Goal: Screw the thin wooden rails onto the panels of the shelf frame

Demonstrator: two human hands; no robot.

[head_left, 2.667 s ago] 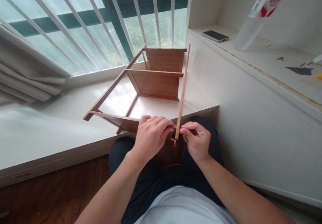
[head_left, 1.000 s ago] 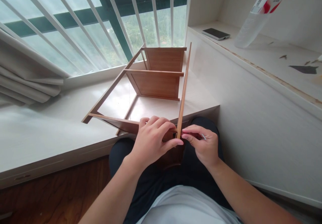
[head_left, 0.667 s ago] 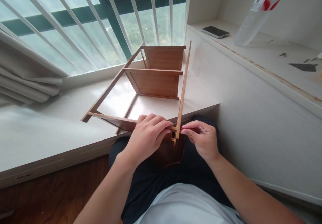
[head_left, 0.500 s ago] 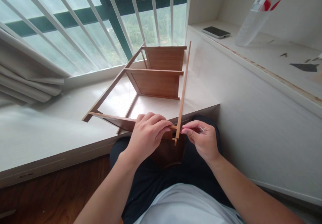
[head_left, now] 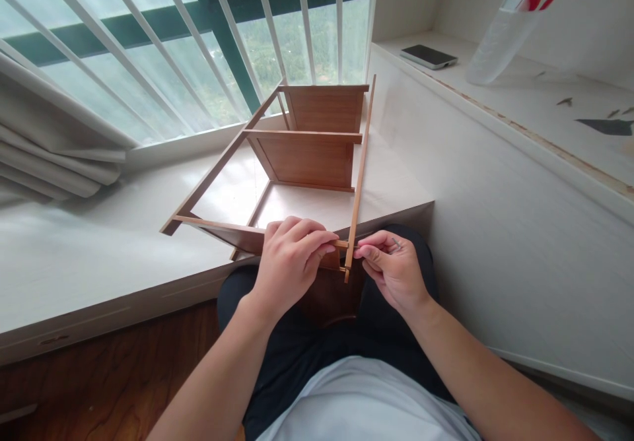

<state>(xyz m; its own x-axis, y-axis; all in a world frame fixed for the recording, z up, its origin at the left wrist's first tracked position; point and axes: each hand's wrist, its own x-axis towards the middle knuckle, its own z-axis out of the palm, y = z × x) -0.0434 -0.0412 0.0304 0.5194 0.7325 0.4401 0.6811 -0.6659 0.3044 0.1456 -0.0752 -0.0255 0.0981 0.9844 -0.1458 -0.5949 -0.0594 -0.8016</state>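
Clasping the near crosswise panel (head_left: pixel 222 232) of a wooden shelving frame (head_left: pixel 307 157), the left hand (head_left: pixel 292 259) curls its fingers closed over the edge, close to the right rail (head_left: pixel 362 164). Just to the right of that rail, the right hand (head_left: pixel 393 268) pinches a slim metal rod (head_left: pixel 396 244) between thumb and fingers, its shape partly hidden. The frame lies on a white window ledge (head_left: pixel 99 256), its near end jutting over dark-trousered knees (head_left: pixel 232 292). Vertical bars (head_left: pixel 339 25) cross the far window (head_left: pixel 324 38). At far right, a smartphone (head_left: pixel 428 57) lies beside a clear plastic bottle (head_left: pixel 502 41) on a raised shelf (head_left: pixel 525 101).
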